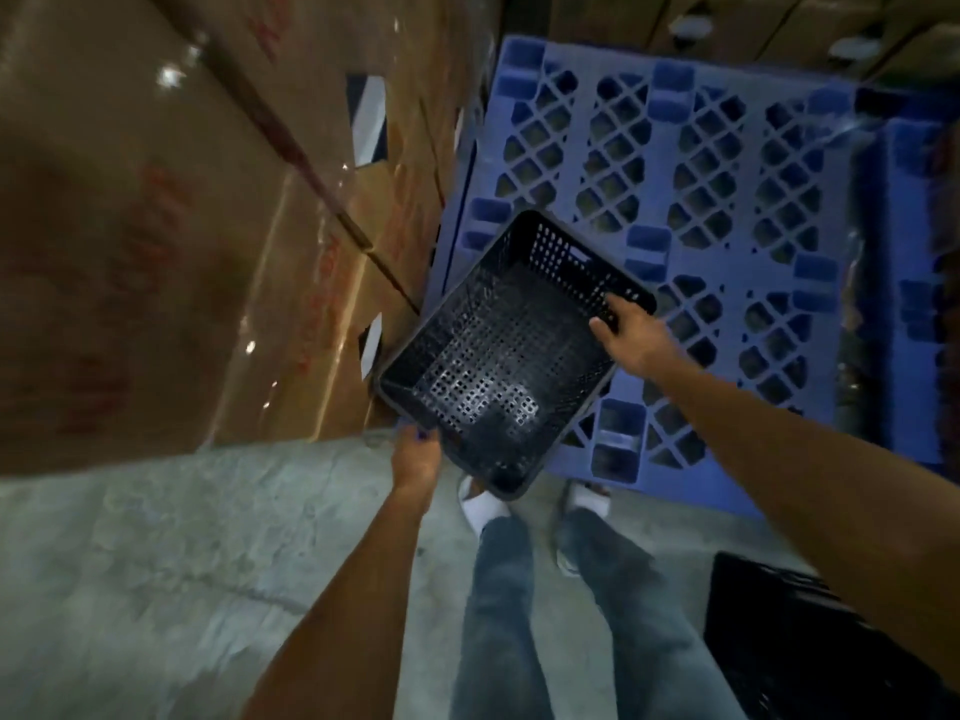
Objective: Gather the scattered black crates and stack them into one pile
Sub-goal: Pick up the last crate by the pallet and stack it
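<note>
Bare forearms, blue jeans [498, 615], white shoes [480, 506]

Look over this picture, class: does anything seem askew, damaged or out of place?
The black crate is tilted in mid-air, gripped at opposite rims by the left hand and right hand over the blue pallet's edge. It looks empty and undamaged. A second black crate sits apart on the floor, unstacked.

Black crate [506, 356] — perforated plastic, matt, faint sheen on the mesh floor. Blue pallet [675, 163] — moulded lattice plastic, dull finish. Cartons [156, 226]: brown cardboard under glossy clear wrap, bright glare spots. Floor [182, 563]: rough grey concrete. Trousers [498, 615]: faded denim cloth
</note>
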